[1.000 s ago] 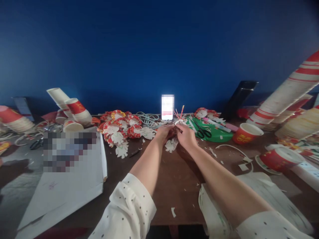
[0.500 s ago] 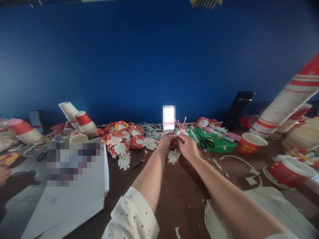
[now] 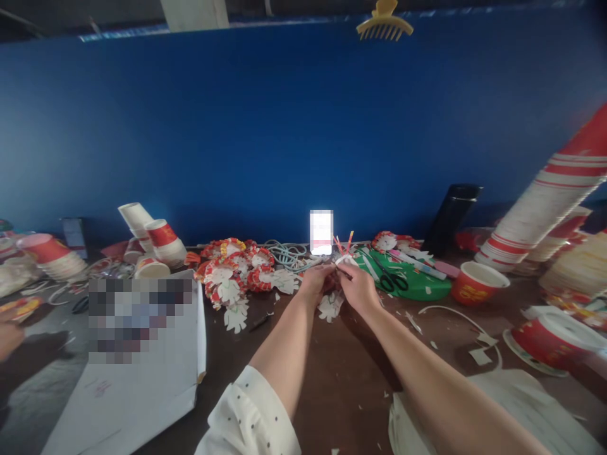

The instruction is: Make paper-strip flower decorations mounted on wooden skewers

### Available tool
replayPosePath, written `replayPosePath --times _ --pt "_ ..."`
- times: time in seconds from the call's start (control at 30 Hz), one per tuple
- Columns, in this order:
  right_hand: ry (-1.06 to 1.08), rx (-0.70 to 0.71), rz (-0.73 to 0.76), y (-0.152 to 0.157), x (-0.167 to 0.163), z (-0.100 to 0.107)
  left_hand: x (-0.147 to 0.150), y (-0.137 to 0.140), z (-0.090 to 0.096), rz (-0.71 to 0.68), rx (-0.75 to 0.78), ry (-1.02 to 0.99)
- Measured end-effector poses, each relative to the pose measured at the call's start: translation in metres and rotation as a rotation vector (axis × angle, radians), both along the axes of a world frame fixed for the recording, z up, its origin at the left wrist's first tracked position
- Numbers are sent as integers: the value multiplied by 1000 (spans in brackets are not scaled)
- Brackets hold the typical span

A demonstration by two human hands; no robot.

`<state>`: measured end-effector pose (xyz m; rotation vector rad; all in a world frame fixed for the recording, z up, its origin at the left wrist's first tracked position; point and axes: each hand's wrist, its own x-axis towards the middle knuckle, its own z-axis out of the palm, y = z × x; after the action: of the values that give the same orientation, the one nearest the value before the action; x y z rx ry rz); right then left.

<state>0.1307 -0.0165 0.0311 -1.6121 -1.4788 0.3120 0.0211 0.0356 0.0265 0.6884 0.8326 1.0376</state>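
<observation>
Close together over the table's middle, my left hand [image 3: 317, 282] and my right hand [image 3: 359, 287] both have their fingers closed on one paper craft piece [image 3: 331, 308]. Thin red strips stand up from its far side, and a white fringed part hangs below the fingers. My hands hide its centre. Left of them lies a pile of red-and-white paper craft pieces [image 3: 232, 272] with white fringed ends. Black-handled scissors [image 3: 393, 280] rest on a green sheet [image 3: 422, 291] to the right. Behind my hands stands a bright phone screen [image 3: 321, 232].
A white board [image 3: 156, 379] lies at left, near another person's hand [image 3: 9, 338]. Stacked paper cups [image 3: 535, 208] lean at right beside a black bottle [image 3: 450, 218] and a red cup [image 3: 478, 283]. Pale cord [image 3: 287, 254] and paper scraps lie about. A blue partition [image 3: 284, 126] closes the back.
The view has tilted up slightly, so more of the partition's top and the yellow claw clip shows. My hands stay on the paper craft piece with little movement.
</observation>
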Motion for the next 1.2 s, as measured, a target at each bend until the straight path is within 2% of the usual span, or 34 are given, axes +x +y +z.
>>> replayPosePath --times 0.2,0.57,0.77,0.97,1.2 --pt "-26 -26 0 4 3 1 0 2 -3 -2 13 0" --pt "-23 65 0 5 7 2 -5 2 -3 -98 55 -61" --pt "74 71 14 1 7 6 -6 3 -7 -160 91 -130" --pt "210 -28 25 0 3 10 -6 5 -13 -238 160 -215" --pt "120 47 34 3 6 1 -6 2 -7 -206 168 -120"
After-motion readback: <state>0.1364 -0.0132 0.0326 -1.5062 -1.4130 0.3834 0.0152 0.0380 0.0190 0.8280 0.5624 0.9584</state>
